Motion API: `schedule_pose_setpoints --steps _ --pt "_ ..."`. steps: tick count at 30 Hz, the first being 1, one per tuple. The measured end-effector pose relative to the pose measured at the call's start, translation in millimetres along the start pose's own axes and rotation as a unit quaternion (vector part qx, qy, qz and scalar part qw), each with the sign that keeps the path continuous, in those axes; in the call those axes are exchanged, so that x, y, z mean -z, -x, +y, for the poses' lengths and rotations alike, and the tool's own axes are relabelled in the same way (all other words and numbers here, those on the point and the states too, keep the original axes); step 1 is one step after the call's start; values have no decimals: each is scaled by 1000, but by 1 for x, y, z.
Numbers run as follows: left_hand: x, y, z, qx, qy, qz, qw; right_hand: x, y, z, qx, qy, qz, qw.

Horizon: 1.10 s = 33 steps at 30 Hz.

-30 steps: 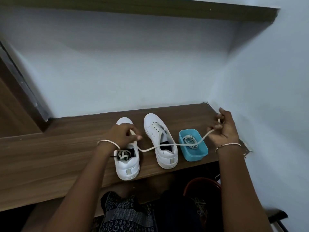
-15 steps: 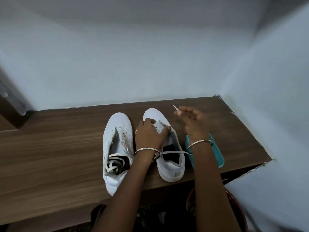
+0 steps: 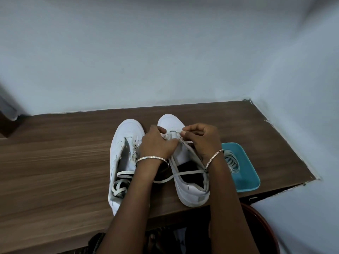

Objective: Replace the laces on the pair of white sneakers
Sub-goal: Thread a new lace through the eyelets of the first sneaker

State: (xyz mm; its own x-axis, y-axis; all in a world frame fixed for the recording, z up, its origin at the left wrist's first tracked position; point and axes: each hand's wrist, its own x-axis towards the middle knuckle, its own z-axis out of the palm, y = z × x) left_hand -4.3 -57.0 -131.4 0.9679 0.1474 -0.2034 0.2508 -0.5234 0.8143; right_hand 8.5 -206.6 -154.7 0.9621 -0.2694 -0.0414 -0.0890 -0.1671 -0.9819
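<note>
Cornering a wood-grain counter (image 3: 55,171), pale walls (image 3: 165,52); left hand (image 3: 156,143) gripping a sneaker (image 3: 190,193), right hand (image 3: 203,140) pinching its lace (image 3: 183,174).

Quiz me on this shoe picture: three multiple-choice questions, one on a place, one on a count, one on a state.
1. The teal plastic tray lies: A left of both shoes; B on the floor; C right of the right white sneaker.
2. Visible silver bangles: A one; B two; C four.
3. The right hand is: A pinching the white flat lace; B flat and open; C gripping the tray.
Answers: 1 C, it sits at that shoe's right. 2 B, one per wrist. 3 A, fingers curl at the front eyelets.
</note>
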Motion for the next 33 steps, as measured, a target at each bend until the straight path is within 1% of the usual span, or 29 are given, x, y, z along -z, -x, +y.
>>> schedule_pose_setpoints --steps 2,4,7,12,14,18,24,27,29,33 --pt "5 -2 -3 13 13 -26 1000 0 3 0 -10 -2 -13 1000" --pt "10 -4 -4 41 46 -52 997 -3 5 0 -4 20 -12 1000" --pt "15 -8 -4 66 92 -65 991 -8 7 -2 2 40 -12 999" --pt "23 -10 -2 66 122 -117 983 -7 9 -2 -11 12 -12 1000" --pt "26 -12 -3 59 119 -140 981 -12 9 1 2 34 -13 999" --pt "30 -15 -5 47 121 -157 979 -20 7 2 20 80 -8 997" --pt "33 -20 -12 37 150 -195 969 -22 7 4 26 109 -23 993" --pt "33 -23 -17 31 188 -188 964 -23 7 5 30 109 -20 993" --pt "31 -25 -21 11 188 -157 970 -23 7 5 28 108 -19 994" --pt "24 -24 -23 -43 120 -78 989 -25 7 5 30 101 -15 994"
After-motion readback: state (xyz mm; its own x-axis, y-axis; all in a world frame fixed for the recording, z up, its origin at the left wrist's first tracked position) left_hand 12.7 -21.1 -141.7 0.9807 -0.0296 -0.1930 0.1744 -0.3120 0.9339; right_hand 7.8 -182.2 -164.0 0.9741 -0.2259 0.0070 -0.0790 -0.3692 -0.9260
